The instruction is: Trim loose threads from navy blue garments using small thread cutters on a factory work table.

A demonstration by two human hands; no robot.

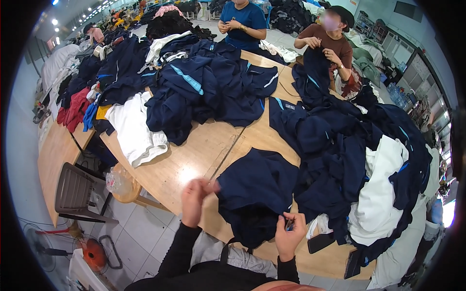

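A dark navy garment (257, 182) lies on the wooden table in front of me, its near opening gaping and dark inside. My right hand (291, 234) is closed at the garment's lower right edge. Between its thumb and fingers shows a small dark metal tool (290, 224), possibly thread snips; most of it is hidden by the fingers. To the left of the garment my left hand (195, 200) is raised, apart from the cloth. Its fingers are drawn together and blurred at the tips, so anything pinched there is too small to make out.
Navy garments with light blue strips pile up at the back (208, 82) and right (330, 160). White garments (138, 126) lie among them. A dark phone-like slab (321, 243) rests near the right edge. Two people stand across the table, one handling navy cloth. A chair (75, 191) and stool (127, 194) stand left.
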